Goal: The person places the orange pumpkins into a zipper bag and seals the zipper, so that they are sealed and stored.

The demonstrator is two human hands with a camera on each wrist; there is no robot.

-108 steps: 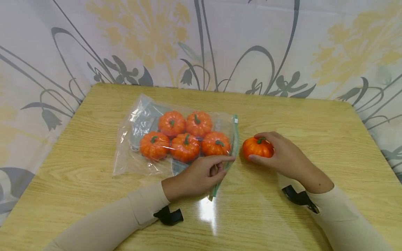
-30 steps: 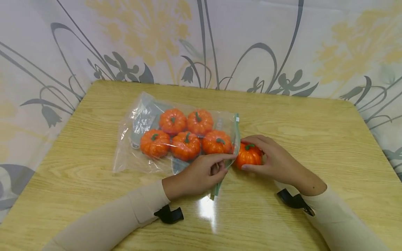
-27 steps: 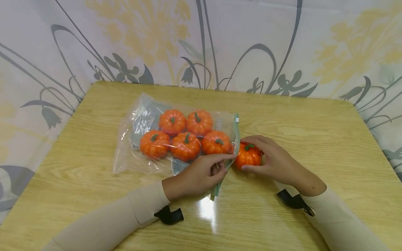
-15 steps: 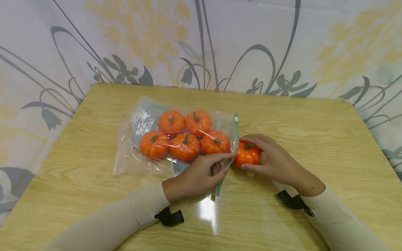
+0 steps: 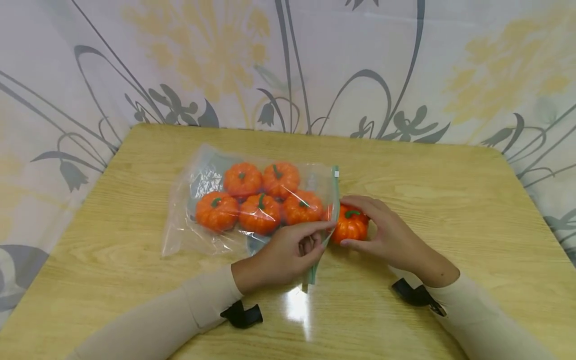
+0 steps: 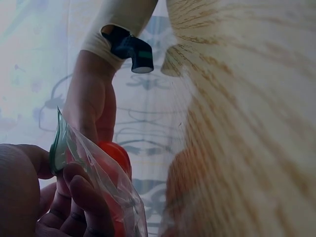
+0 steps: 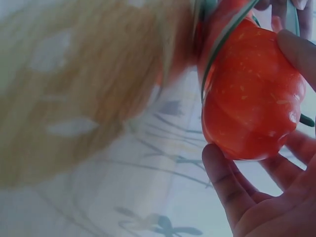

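A clear zip bag (image 5: 180,235) with a green-edged mouth lies flat on the table, its mouth facing right. Inside it sit several small orange pumpkins (image 5: 260,214) with green stems. My left hand (image 5: 288,252) pinches the bag's green edge near the front of the mouth, and the left wrist view shows the thumb and fingers on that strip. My right hand (image 5: 387,232) grips one more pumpkin (image 5: 351,225) at the mouth. That pumpkin's left side is behind the clear film; in the right wrist view the green rim (image 7: 222,42) runs across it.
The wood-grain table (image 5: 432,200) extends around the bag on every side. A flower-patterned cloth (image 5: 315,60) stands behind the table's far edge. A black strap piece (image 5: 243,315) hangs at the left wrist, and another black strap piece (image 5: 414,292) at the right.
My right hand has carried its pumpkin leftward from the bare table to the bag's mouth, and its left side is now past the green edge. My left hand keeps its pinch on the bag.
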